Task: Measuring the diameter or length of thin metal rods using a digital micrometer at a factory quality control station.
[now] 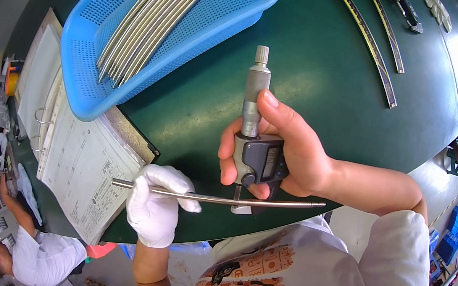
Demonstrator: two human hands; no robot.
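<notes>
My left hand [153, 210], in a white glove, is closed around a thin metal rod [205, 198] near its left end. The rod lies roughly level, pointing to the right. My bare right hand [300, 148] grips a digital micrometer [256, 96] upright, thumb against its sleeve and fingers wrapped round the frame. Between the micrometer's lower measuring faces passes the rod; whether both faces touch it I cannot tell. Beyond my left hand stands a blue perforated plastic basket [83, 99] holding several similar metal rods [162, 18], laid side by side.
An open ring binder with printed sheets [83, 174] lies left of my gloved hand, on the green table [328, 123]. Two long, narrow strips [370, 48], a dark tool [406, 12] and a white glove [439, 12] lie far right. Another person [40, 257] works at lower left.
</notes>
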